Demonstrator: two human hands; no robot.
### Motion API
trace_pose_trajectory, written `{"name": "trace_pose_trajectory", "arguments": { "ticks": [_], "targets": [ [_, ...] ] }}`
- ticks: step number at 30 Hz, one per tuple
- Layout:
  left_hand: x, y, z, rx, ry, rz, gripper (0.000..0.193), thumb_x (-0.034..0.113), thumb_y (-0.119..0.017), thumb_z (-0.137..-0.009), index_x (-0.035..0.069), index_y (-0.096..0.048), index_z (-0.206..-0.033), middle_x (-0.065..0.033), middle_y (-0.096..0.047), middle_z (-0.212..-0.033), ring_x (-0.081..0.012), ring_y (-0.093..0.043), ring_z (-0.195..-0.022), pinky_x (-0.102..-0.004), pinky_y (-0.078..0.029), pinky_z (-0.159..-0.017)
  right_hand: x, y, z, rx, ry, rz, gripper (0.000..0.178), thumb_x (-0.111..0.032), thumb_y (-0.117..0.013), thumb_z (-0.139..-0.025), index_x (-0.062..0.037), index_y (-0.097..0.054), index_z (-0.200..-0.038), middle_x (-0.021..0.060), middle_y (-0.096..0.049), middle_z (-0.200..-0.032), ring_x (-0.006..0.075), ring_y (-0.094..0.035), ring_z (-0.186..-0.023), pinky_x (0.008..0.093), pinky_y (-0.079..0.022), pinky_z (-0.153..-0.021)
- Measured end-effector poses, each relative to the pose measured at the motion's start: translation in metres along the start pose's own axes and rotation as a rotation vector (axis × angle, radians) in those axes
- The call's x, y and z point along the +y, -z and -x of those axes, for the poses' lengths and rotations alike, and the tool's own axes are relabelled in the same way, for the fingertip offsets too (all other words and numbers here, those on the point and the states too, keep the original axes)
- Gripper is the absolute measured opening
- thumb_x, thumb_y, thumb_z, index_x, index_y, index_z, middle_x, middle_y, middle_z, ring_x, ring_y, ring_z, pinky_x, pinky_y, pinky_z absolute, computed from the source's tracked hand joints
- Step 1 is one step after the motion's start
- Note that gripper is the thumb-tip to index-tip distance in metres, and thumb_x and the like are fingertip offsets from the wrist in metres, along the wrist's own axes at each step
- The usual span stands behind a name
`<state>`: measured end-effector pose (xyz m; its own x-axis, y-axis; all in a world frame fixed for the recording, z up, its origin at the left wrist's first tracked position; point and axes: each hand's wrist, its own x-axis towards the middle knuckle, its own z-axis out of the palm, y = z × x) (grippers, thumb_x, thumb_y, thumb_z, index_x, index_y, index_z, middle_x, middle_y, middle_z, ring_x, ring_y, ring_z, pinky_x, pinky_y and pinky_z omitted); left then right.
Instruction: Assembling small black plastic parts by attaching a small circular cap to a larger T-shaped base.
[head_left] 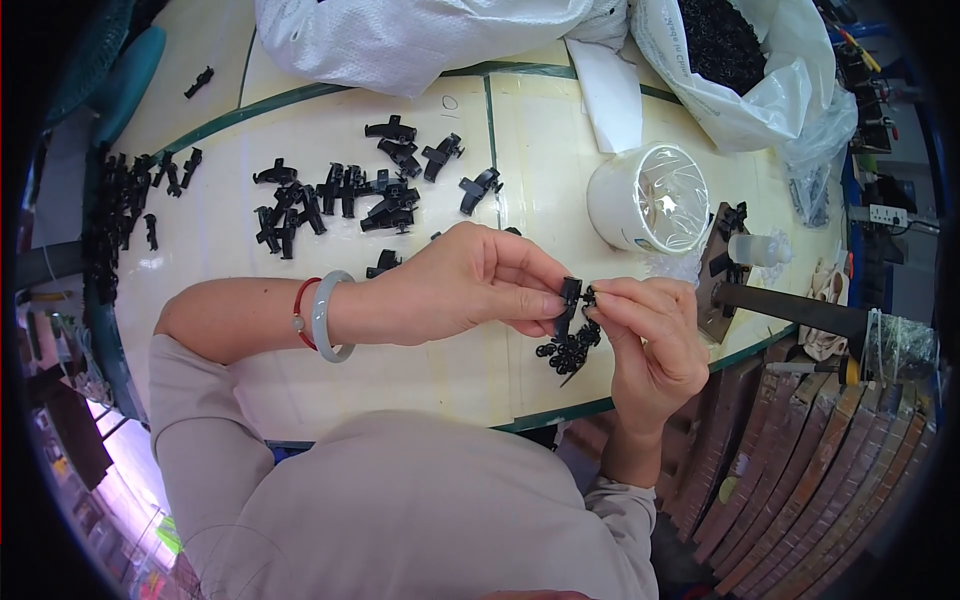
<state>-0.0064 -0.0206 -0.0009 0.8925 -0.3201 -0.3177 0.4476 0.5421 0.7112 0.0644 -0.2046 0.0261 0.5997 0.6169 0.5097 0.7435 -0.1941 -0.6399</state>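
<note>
A person seen from above works with two bare hands over a pale surface (420, 385) edged in green. The left hand (450, 290), its wrist wearing a pale bangle (322, 318) and a red cord bracelet (301, 312), pinches an elongated black plastic part (569, 308) between thumb and fingers. Just beside it, the right hand (655, 335) pinches a small black piece (590, 297) in its fingertips. Below them is a cluster of tiny round black pieces (568, 352). More black plastic parts (388, 208) lie scattered beyond the left forearm, with a dense heap (108, 225) at far left. Beyond the right hand stand a white tub (612, 205) lined with clear plastic and an open white bag (785, 110) of black pieces.
</note>
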Motion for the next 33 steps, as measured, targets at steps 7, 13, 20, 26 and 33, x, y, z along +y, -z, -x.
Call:
{"name": "trace_pose_trajectory", "arguments": {
  "ticks": [7,13,20,26,33],
  "targets": [
    [-0.003,0.002,0.000,-0.007,-0.013,0.004,0.022,0.004,-0.058,-0.086,-0.003,-0.057,-0.107,-0.0092,-0.064,-0.096,-0.0136,-0.063,-0.086,-0.0259,-0.053,-0.079,0.001,-0.002,0.000,-0.034,0.018,0.003,0.025,0.003,-0.071,-0.061,-0.0019,-0.067,-0.085,0.0071,-0.067,-0.082,0.0201,-0.055,-0.069,0.0270,-0.043,-0.063],
    [-0.002,-0.001,0.002,0.037,-0.073,-0.042,0.021,0.006,-0.061,-0.085,-0.006,-0.060,-0.102,-0.0102,-0.065,-0.090,-0.0133,-0.063,-0.079,-0.0253,-0.054,-0.074,0.003,-0.003,0.004,-0.059,0.051,0.023,0.025,0.004,-0.071,-0.061,-0.0022,-0.067,-0.085,0.0066,-0.067,-0.082,0.0201,-0.055,-0.071,0.0268,-0.043,-0.063],
    [0.002,-0.006,0.003,0.067,-0.081,-0.050,0.021,0.006,-0.062,-0.084,-0.006,-0.060,-0.101,-0.0111,-0.065,-0.089,-0.0123,-0.063,-0.077,-0.0238,-0.054,-0.072,0.003,-0.017,0.021,0.099,-0.195,-0.215,0.023,0.005,-0.071,-0.067,-0.0007,-0.065,-0.088,0.0109,-0.065,-0.090,0.0211,-0.057,-0.077,0.0288,-0.045,-0.068],
    [-0.001,-0.001,0.010,0.096,-0.112,-0.096,0.021,0.005,-0.061,-0.084,-0.005,-0.060,-0.102,-0.0108,-0.065,-0.091,-0.0131,-0.064,-0.079,-0.0241,-0.054,-0.073,-0.001,-0.028,0.029,0.089,-0.066,-0.119,0.022,0.006,-0.065,-0.073,0.0038,-0.064,-0.095,0.0160,-0.063,-0.096,0.0240,-0.058,-0.082,0.0302,-0.046,-0.072],
    [0.003,0.003,0.006,-0.028,-0.070,0.055,0.023,0.008,-0.056,-0.089,-0.002,-0.057,-0.109,-0.0109,-0.063,-0.098,-0.0155,-0.062,-0.088,-0.0271,-0.052,-0.078,-0.003,-0.028,0.035,0.177,-0.267,-0.425,0.034,-0.010,-0.053,-0.089,0.0068,-0.050,-0.118,0.0190,-0.059,-0.109,0.0191,-0.057,-0.086,0.0294,-0.047,-0.077]
  ]
}}
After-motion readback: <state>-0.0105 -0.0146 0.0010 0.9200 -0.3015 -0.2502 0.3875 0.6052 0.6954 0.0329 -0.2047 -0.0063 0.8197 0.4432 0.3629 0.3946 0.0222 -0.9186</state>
